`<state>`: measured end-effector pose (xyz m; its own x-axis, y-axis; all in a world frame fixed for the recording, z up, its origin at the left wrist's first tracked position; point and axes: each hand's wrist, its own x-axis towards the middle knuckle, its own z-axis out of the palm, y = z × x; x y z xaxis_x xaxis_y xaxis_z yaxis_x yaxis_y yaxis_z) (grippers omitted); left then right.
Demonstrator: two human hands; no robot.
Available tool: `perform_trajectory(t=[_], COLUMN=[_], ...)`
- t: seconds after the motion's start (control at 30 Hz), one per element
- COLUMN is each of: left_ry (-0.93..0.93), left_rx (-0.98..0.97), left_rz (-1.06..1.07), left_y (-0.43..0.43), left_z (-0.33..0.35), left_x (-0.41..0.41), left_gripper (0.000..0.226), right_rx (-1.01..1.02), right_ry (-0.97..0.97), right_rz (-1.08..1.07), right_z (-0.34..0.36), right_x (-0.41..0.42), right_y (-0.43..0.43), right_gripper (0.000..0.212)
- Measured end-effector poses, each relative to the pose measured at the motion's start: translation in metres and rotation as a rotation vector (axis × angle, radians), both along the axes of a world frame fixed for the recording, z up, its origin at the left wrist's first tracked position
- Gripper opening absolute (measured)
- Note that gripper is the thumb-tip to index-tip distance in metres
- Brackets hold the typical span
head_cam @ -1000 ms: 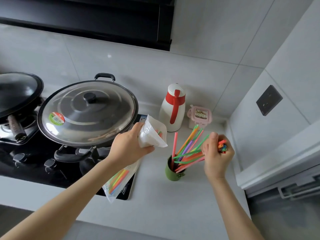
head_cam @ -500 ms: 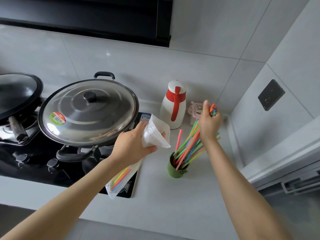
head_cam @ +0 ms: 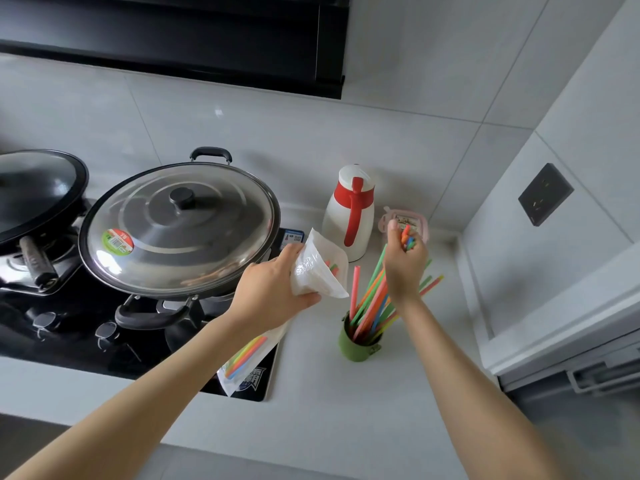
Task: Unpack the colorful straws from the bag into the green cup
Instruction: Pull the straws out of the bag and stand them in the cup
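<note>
A green cup (head_cam: 356,346) stands on the grey counter, right of the stove. Several colorful straws (head_cam: 370,303) lean in it, their lower ends inside. My right hand (head_cam: 403,263) hovers above the cup and grips the upper ends of that bundle; orange and blue tips poke out above my fingers. My left hand (head_cam: 273,292) holds the clear plastic bag (head_cam: 320,268) by its middle, left of the cup. The bag's open mouth points up and right, and a few straws show in its lower end (head_cam: 244,358), hanging over the stove edge.
A large lidded wok (head_cam: 180,226) sits on the black stove (head_cam: 69,337) at left, beside another pan (head_cam: 34,192). A white and red thermos jug (head_cam: 351,209) and a pink lidded box (head_cam: 417,223) stand behind the cup. A wall with a dark socket (head_cam: 545,194) rises at right.
My right hand swung the straw bundle from lying sideways to standing upright in the cup, then eased slightly lower. My left hand and the bag stayed almost still.
</note>
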<state>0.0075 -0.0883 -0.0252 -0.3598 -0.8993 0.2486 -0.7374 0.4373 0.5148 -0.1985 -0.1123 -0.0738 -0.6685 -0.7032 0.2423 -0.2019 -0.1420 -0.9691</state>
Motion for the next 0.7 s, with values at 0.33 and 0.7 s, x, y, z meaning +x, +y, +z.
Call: perform_trajectory(t=[0.33,0.7], left_ry=[0.007,0.031], left_rx=[0.015,-0.004], left_rz=[-0.033,-0.085], left_y=[-0.002,-0.005], left_z=[-0.001,0.003], left_x=[-0.01,-0.018], left_gripper=[0.069,0.067], right_rx=[0.294,0.382], right_ry=[-0.066,0.748], right_rz=[0.224,0.263], right_z=[-0.007,-0.004], right_x=[-0.002,-0.018], right_y=[0.033,0.043], right_gripper=[0.01,0.038])
